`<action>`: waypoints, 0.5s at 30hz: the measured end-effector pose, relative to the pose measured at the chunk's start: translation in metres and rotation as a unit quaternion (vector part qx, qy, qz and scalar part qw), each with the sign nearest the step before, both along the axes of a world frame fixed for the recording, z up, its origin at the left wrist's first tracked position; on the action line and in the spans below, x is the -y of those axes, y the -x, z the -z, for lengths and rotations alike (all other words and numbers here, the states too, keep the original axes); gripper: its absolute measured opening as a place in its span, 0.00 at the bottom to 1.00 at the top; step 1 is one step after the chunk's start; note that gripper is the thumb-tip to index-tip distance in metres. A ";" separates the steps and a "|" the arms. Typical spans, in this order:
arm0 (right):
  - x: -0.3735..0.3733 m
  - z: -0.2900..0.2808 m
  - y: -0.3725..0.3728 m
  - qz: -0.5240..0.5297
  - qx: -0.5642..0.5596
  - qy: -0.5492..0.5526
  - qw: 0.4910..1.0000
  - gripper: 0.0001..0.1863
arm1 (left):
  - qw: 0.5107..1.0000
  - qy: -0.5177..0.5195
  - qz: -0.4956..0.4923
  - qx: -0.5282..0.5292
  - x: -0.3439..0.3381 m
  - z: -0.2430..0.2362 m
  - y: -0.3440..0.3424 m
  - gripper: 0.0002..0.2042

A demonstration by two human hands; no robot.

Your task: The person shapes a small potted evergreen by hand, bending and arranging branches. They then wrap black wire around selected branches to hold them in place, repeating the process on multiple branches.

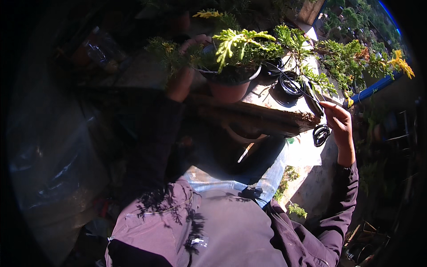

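A juniper-like plant [247, 46] with green and yellow-tipped branches grows in a reddish-brown pot [229, 91] on the wooden bench. My left hand [189, 66] is at the pot's left side, among the foliage. Leaves and shadow hide most of its fingers, so its grip is unclear. My right hand [339, 118] is closed, with thumb and fingers pinching a thin black wire [315, 99] near the bench's right corner. Close to the pot's right side lies a coil of black wire [290, 85]. A smaller black coil [321, 135] is just below my right hand.
The thick wooden bench edge [275, 116] runs between me and the pot. A long branch [351, 58] reaches right over a blue bar [378, 85]. Clear plastic [100, 46] sits in shadow at the far left. A white sheet [304, 149] lies beside the small coil.
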State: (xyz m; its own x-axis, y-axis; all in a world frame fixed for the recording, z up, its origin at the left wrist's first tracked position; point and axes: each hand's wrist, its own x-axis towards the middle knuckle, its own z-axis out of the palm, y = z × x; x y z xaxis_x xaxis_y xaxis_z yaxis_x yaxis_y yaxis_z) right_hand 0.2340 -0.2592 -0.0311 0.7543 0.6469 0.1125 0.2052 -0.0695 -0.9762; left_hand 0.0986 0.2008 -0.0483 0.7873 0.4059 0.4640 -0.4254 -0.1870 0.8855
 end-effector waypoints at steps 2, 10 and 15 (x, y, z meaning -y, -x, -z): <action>-0.005 0.000 -0.008 0.014 -0.025 0.037 0.999 0.14 | 0.997 -0.067 -0.041 -0.016 -0.001 0.011 0.007 0.19; -0.029 -0.011 -0.011 -0.009 0.109 0.038 0.993 0.13 | 0.731 -0.616 -0.269 -0.117 -0.042 0.046 0.026 0.24; -0.042 -0.009 -0.007 -0.042 0.032 -0.041 0.998 0.13 | 0.751 -0.590 -0.295 -0.018 -0.053 0.043 0.025 0.20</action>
State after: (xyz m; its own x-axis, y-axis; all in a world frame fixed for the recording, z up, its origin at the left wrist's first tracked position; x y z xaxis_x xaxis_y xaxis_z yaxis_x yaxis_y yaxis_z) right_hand 0.2407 -0.2171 -0.0221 0.6868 0.6947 0.2138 0.2698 0.0295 -0.9625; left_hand 0.0738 0.2542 -0.0917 0.6525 0.0126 0.7577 0.0604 -0.9975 -0.0354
